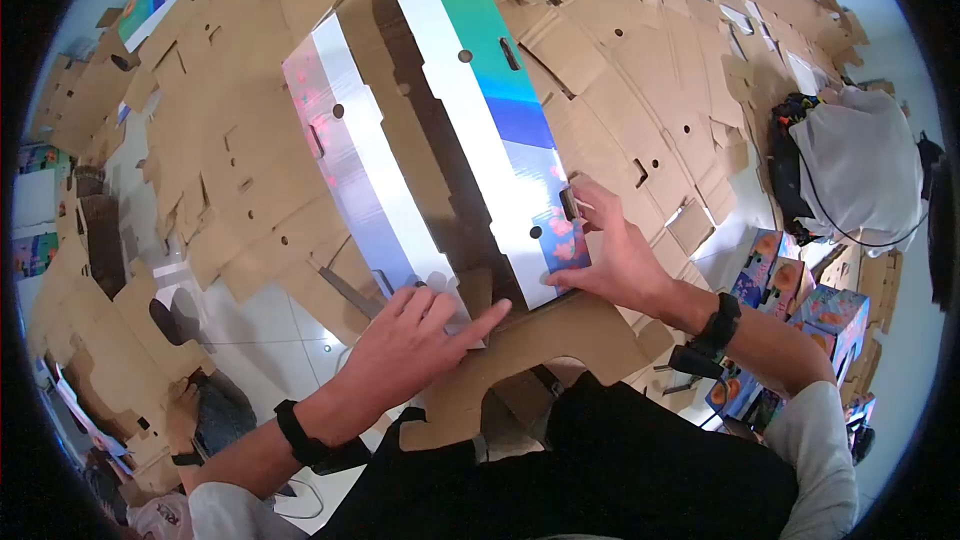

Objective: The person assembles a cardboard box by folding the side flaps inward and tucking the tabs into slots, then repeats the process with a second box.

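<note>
A long cardboard box (520, 140) stands partly folded in front of me, its top a long open gap between two white-edged flaps. Its outside is printed green, blue and pink with flowers. My right hand (615, 255) grips the near right corner, thumb on the white flap and fingers around the side by a handle slot. At the near left corner, my left hand (420, 335) has its fingers curled over the wall, with one digit stretched across the gap. A brown end flap (540, 355) folds out toward my body, below both hands.
Flattened brown cardboard sheets (640, 70) are spread widely around the box. Printed boxes (830, 320) are stacked at the right, below a white cloth-covered bundle (860, 160). Another person's hand (182, 415) is at the lower left. White floor tiles (260, 350) show nearby.
</note>
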A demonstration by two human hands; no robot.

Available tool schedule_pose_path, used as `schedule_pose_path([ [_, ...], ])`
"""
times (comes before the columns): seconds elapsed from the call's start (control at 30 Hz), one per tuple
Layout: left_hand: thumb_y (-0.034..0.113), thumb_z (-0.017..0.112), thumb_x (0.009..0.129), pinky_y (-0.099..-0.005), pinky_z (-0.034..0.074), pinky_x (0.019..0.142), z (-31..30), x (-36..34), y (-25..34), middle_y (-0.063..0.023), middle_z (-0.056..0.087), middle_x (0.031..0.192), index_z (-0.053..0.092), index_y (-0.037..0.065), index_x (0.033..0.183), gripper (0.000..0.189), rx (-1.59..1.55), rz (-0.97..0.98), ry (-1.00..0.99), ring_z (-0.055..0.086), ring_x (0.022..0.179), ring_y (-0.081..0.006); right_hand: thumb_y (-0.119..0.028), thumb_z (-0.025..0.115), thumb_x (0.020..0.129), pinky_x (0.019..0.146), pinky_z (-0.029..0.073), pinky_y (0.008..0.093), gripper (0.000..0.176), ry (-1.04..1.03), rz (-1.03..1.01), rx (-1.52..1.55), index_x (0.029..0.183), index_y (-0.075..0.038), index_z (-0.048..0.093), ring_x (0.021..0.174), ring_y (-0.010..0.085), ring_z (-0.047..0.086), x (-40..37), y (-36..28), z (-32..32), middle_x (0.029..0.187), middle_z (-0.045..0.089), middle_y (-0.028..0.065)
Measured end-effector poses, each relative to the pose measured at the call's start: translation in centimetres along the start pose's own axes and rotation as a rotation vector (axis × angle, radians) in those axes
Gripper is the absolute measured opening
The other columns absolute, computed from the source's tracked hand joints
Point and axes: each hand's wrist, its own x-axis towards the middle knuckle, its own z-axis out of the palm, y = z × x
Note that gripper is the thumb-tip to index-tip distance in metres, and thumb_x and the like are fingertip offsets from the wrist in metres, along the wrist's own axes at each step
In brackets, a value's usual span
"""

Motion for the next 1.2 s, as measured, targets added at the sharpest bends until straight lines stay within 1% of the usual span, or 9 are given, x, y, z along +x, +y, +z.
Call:
schedule_pose_path([
  [0.13,0.048,0.084,0.085,-0.0516,0.046,0.116,-0.3,1.2,-0.9,-0.0070,0.047,0.165,0.047,0.041,0.164,0.088,0.072,0.074,0.056,0.055,0.131,-0.0293,-0.027,0.100,0.078,0.101,0.061,0.0466,0.122,0.050,-0.079,-0.087,0.170,-0.008,0.021,0.120,0.0367,0.072,-0.6,0.3,0.5,0.161,0.045,0.0251],
  [0.23,0.055,0.087,0.079,-0.0592,0.037,0.125,-0.4,2.6,-1.9,-0.0086,0.024,0.181,0.044,0.043,0.165,0.097,0.067,0.154,-0.055,0.040,0.156,-0.0332,-0.028,0.092,0.088,0.090,0.066,0.0408,0.094,0.079,-0.358,-0.253,0.164,-0.010,0.040,0.118,0.0345,0.075,-0.9,1.5,0.9,0.160,0.048,0.0239],
  [0.33,0.058,0.091,0.073,-0.0684,0.028,0.128,0.8,3.6,-2.0,-0.0101,0.022,0.182,0.045,0.043,0.165,0.104,-0.102,0.122,-0.096,0.020,0.167,-0.0386,-0.026,0.084,0.096,0.084,0.068,0.0414,0.080,0.091,-0.382,-0.407,0.163,-0.009,0.043,0.116,0.0379,0.075,-0.8,1.7,0.5,0.162,0.046,0.0254],
  [0.43,0.053,0.093,0.070,-0.0748,0.026,0.125,0.8,4.7,-0.4,-0.0106,0.021,0.182,0.046,0.041,0.164,0.106,-0.091,0.054,-0.013,0.021,0.165,-0.0457,-0.016,0.075,0.100,0.085,0.068,0.0442,0.077,0.107,-0.439,-0.440,0.167,-0.009,0.039,0.115,0.0399,0.075,-0.6,2.4,0.5,0.166,0.042,0.0274],
  [0.63,0.026,0.087,0.077,-0.0813,0.024,0.122,2.4,5.6,1.6,-0.0168,0.019,0.181,0.048,0.038,0.163,0.095,-0.027,-0.024,0.038,0.020,0.163,-0.0545,0.001,0.073,0.086,0.085,0.068,0.0459,0.095,0.046,-0.483,-0.518,0.171,-0.014,0.033,0.118,0.0439,0.073,-1.0,2.3,-1.2,0.171,0.036,0.0263],
  [0.73,0.019,0.082,0.080,-0.0785,0.025,0.124,2.7,5.9,1.1,-0.0190,0.018,0.180,0.051,0.036,0.160,0.088,0.014,-0.009,0.033,0.020,0.162,-0.0569,0.005,0.072,0.082,0.088,0.068,0.0457,0.104,-0.136,-0.402,-0.628,0.173,-0.016,0.028,0.120,0.0458,0.072,-1.6,0.9,-3.1,0.174,0.032,0.0238],
  [0.9,0.019,0.077,0.086,-0.0714,0.028,0.127,4.2,5.8,-0.3,-0.0189,0.018,0.180,0.055,0.033,0.157,0.076,-0.047,0.052,0.123,0.018,0.162,-0.0574,-0.004,0.082,0.077,0.098,0.066,0.0475,0.115,-0.239,-0.363,-0.393,0.175,-0.015,0.023,0.143,0.0455,0.058,-2.6,0.5,-3.7,0.177,0.026,0.0216],
  [1.03,0.013,0.072,0.092,-0.0706,0.027,0.128,0.9,5.9,-0.2,-0.0171,0.017,0.181,0.059,0.028,0.155,0.066,-0.180,0.037,0.020,0.015,0.164,-0.0547,-0.012,0.089,0.075,0.116,0.056,0.0469,0.119,-0.156,-0.428,-0.290,0.175,-0.014,0.025,0.156,0.0420,0.045,-3.1,1.7,-3.1,0.178,0.028,0.0209],
  [1.2,0.007,0.070,0.096,-0.0653,0.025,0.131,0.7,5.6,-2.6,-0.0087,0.017,0.183,0.063,0.023,0.152,0.058,-0.453,0.039,-0.119,0.007,0.168,-0.0460,-0.011,0.084,0.086,0.125,0.046,0.0461,0.086,-0.095,-0.358,-0.092,0.164,-0.008,0.047,0.155,0.0391,0.047,-3.5,0.6,-2.5,0.170,0.043,0.0221],
])
